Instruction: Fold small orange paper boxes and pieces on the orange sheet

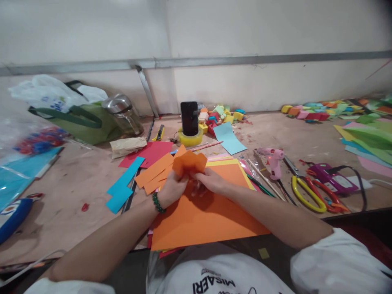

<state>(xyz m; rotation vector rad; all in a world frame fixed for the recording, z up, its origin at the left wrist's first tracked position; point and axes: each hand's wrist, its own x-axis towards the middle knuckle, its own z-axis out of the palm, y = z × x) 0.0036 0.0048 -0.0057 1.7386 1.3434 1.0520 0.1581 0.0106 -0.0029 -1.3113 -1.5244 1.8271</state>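
Both hands meet over a stack of coloured paper sheets, an orange sheet on top. My left hand, with a dark green bead bracelet at the wrist, is closed on the left side of an orange paper flower. Pinching its lower right side is my right hand. The flower has rounded petals standing up and spreading outward; its base is hidden by the fingers. Just left of it lie cut orange paper strips, with blue paper pieces farther left.
A phone stands in a yellow tape roll. Behind it are small folded paper cubes. To the right lie a pink glue gun, yellow-handled scissors and a purple power strip. A green bag and glass jar stand back left.
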